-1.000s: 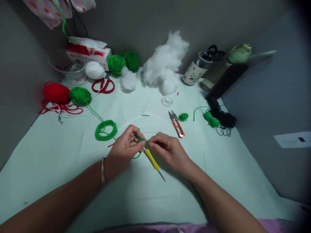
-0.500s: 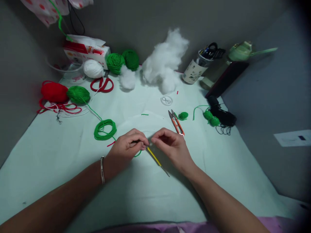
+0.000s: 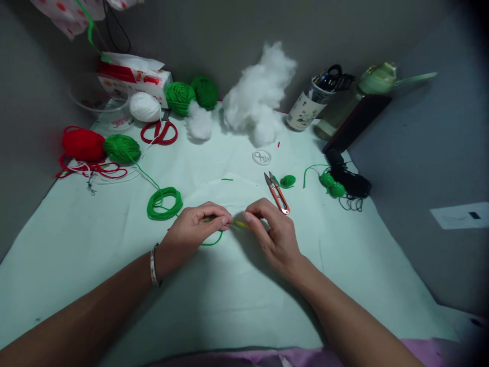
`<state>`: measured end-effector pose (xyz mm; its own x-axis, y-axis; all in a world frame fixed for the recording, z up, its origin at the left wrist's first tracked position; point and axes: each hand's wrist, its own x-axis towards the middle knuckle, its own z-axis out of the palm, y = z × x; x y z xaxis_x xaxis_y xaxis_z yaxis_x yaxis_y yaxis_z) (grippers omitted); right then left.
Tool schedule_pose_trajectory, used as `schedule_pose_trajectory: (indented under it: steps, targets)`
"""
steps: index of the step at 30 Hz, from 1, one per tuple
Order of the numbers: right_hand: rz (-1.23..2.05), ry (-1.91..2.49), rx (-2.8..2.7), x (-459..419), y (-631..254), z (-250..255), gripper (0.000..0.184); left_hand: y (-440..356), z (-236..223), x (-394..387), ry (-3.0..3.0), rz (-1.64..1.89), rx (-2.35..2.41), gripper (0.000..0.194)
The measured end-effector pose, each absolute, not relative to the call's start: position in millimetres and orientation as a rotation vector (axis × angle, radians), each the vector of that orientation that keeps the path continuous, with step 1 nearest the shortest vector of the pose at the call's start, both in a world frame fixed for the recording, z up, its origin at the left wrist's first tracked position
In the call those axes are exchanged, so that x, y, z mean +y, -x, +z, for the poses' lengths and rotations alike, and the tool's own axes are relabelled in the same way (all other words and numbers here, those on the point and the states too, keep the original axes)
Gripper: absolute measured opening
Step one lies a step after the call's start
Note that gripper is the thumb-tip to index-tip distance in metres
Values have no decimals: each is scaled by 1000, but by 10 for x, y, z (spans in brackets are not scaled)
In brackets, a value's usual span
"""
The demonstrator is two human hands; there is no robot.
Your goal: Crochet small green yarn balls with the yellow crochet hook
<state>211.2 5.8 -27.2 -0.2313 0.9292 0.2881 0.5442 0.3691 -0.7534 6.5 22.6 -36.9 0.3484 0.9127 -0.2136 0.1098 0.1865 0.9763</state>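
My left hand [image 3: 204, 223] is closed in a pinch on green yarn [image 3: 214, 243], which loops out below the fingers. A coil of the same yarn [image 3: 165, 204] lies just beyond that wrist. Between the fingers of my right hand [image 3: 273, 232] is a slim yellow crochet hook [image 3: 240, 224]; its yellow part points toward the left fingertips, and the rest is hidden by the hand. Whatever small piece sits inside the left fingers is covered. Past the right hand lie orange thread snips [image 3: 280, 196] with blades apart, beside a small green crocheted piece [image 3: 288, 181].
At the back stand a tissue box [image 3: 133, 81], green yarn balls [image 3: 180, 99], white stuffing [image 3: 260, 97] and a pen cup [image 3: 307, 104]. Red scissors [image 3: 159, 133] and a red yarn ball [image 3: 83, 144] lie left. Black yarn [image 3: 353, 183] lies right, near the grey wall.
The crochet hook, which slanted down from the left fingertips, is now held in the right hand and points at the left one. The right fingers have moved slightly right.
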Motion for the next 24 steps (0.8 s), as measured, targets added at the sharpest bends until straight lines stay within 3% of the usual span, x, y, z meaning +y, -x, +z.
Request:
schedule_pose_trajectory:
  steps: [3,5,14,19,24]
  targets:
    - [777,1309,-1867,84,-2151,-274,11,-65,-352,224,-1260,766,1075,19]
    - [818,1292,-1952,91,-2170,-277,22,-68,-341,223,-1232,774,1086,18]
    - [551,1306,-2319,67,-2125,-373,22,-69,-364,227,-1130,767,1086,19]
    - [743,1342,-2223,77,-2136,-341,23,-68,-408,217,-1066,753,1064,18]
    - [1243,1478,-1702,107,-2119,-267,18,-92,-442,191,-1174,837,1043,4]
